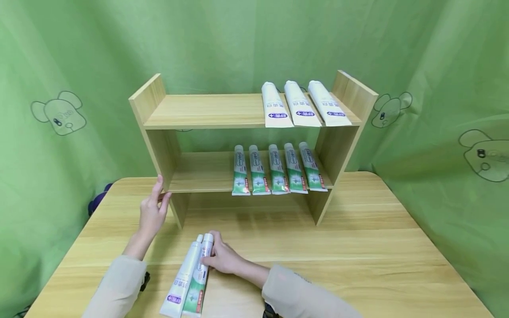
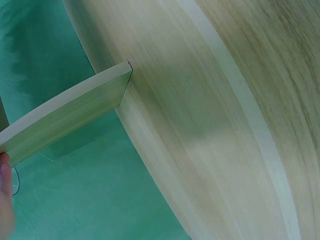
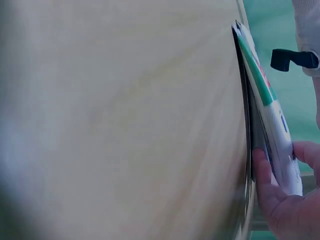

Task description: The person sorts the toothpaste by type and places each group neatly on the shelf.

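My right hand (image 1: 224, 257) grips a green-and-white toothpaste tube (image 1: 197, 282), thumb on one side and fingers on the other. Right beside that tube lies a white toothpaste tube with a purple label (image 1: 180, 280), on the table's near part. In the right wrist view, the gripped tube (image 3: 280, 135) is seen edge-on, between thumb and fingers. My left hand (image 1: 152, 213) holds the left side panel of a wooden shelf (image 1: 203, 110) at the level of its middle board. Only a little of this hand (image 2: 6, 200) shows in the left wrist view, at the panel's edge.
Three white tubes (image 1: 302, 106) lie on the top board's right part. Several green-and-white tubes (image 1: 278, 170) lie in a row on the middle board. The shelf stands on a wooden table (image 1: 358, 260), with a green curtain (image 1: 222, 39) behind it.
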`<move>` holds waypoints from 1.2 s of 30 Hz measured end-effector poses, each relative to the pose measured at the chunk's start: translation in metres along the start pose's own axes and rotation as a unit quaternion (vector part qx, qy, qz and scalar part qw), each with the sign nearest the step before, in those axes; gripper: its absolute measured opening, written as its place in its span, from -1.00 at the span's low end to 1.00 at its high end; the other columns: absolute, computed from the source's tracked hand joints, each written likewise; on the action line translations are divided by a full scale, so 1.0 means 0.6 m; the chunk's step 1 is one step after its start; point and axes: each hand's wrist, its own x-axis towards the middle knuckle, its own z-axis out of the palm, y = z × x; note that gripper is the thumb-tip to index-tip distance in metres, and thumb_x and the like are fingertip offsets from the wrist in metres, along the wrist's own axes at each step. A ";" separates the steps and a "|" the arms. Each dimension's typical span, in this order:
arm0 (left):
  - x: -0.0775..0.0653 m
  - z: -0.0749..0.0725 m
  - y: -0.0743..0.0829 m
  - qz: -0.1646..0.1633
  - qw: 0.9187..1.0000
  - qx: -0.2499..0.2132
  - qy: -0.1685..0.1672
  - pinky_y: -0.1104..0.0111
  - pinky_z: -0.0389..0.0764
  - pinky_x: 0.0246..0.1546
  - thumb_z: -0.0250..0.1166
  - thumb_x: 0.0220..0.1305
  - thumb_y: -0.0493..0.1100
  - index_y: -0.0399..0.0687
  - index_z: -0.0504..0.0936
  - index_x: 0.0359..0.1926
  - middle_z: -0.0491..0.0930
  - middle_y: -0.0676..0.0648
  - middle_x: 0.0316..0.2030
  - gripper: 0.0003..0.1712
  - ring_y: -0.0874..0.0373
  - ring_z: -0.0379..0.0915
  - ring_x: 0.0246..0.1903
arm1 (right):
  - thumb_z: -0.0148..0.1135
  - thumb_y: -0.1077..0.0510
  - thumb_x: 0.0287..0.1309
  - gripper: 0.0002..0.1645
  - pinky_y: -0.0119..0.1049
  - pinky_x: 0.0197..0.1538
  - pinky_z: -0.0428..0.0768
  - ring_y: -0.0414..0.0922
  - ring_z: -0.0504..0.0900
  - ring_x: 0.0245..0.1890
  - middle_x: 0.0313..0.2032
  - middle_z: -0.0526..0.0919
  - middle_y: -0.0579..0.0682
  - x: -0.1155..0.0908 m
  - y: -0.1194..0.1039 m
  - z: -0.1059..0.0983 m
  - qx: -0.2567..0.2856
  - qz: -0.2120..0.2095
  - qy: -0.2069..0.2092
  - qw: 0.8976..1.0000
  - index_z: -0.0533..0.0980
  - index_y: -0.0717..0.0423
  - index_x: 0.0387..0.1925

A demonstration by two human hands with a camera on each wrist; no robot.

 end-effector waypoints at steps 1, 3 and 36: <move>0.000 0.000 0.000 0.000 1.000 0.000 0.001 0.05 0.67 -0.53 0.19 -0.01 -0.59 0.06 0.08 0.37 0.47 -0.56 -0.18 -0.05 -0.31 0.54 -0.52 | 0.24 0.36 -0.01 -0.17 -0.33 -0.57 0.66 -0.15 0.54 -0.62 -0.50 0.52 0.01 0.000 -0.001 0.002 0.021 -0.003 -0.001 1.000 0.01 0.22 0.23; 0.000 -0.001 0.000 0.001 1.000 0.002 0.000 0.05 0.66 -0.53 0.20 -0.01 -0.58 0.06 0.08 0.36 0.47 -0.56 -0.18 -0.05 -0.31 0.54 -0.53 | 0.20 0.38 0.01 -0.16 -0.29 -0.54 0.67 -0.15 0.54 -0.58 -0.45 0.52 0.05 -0.001 -0.003 0.005 0.045 -0.006 -0.002 0.999 -0.02 0.21 0.26; 0.006 -0.022 -0.005 0.023 0.999 0.024 -0.023 0.08 0.65 -0.58 0.23 -0.08 -0.61 -0.06 0.17 0.31 0.52 -0.46 -0.15 -0.09 -0.18 0.57 -0.58 | -0.09 0.24 0.26 -0.47 -0.23 -0.19 0.64 0.04 0.50 -0.09 0.12 0.34 0.23 -0.051 -0.079 -0.053 0.205 -0.020 0.030 0.978 0.17 0.01 0.26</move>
